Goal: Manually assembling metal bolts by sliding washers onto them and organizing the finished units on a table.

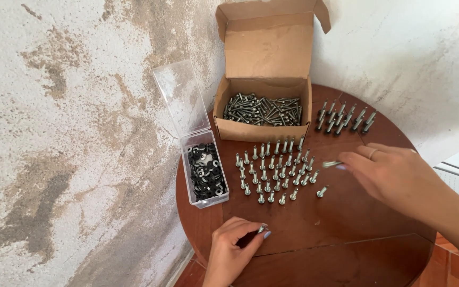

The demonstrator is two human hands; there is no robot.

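Your round dark-brown wooden table (346,250) carries an open brown cardboard box (264,109) of loose metal screws and a clear plastic case (205,170) of black washers. Rows of upright silver screws (274,170) stand between them. Your right hand (394,178) pinches one silver screw (331,164) beside those rows; your left hand (232,250) pinches a small screw (262,229) at the near edge.

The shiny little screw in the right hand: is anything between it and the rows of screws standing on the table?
Nothing visible. The right hand holds the small silver metal screw at its fingertips, right beside the rows of upright silver screws on the round brown wooden table. Only bare tabletop lies below it.
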